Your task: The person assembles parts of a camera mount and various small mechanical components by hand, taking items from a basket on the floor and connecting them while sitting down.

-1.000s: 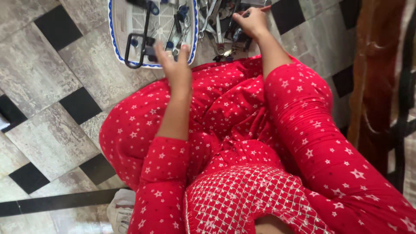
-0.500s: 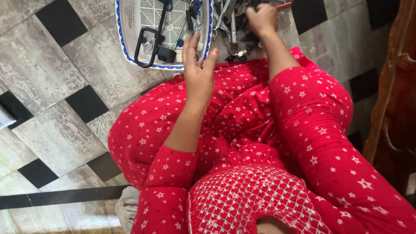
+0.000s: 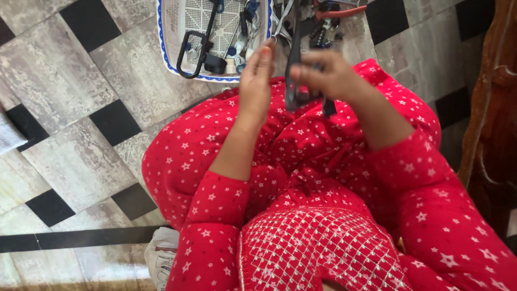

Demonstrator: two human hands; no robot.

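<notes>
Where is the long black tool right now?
In the head view, the long black tool is up near the top middle, held upright in the right hand over the red lap, with the left hand beside it and the white tray just beyond.

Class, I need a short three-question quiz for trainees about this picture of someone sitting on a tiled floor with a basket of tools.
1. True or false: the right hand holds a dark tool.
2. Which is the left hand doing? A) gripping the basket; B) raised, fingers straight, beside the dark tool; C) resting on the floor.
3. Fill in: the basket is white with a ___ rim.

Key: 1 true; 2 B; 3 blue.
</notes>
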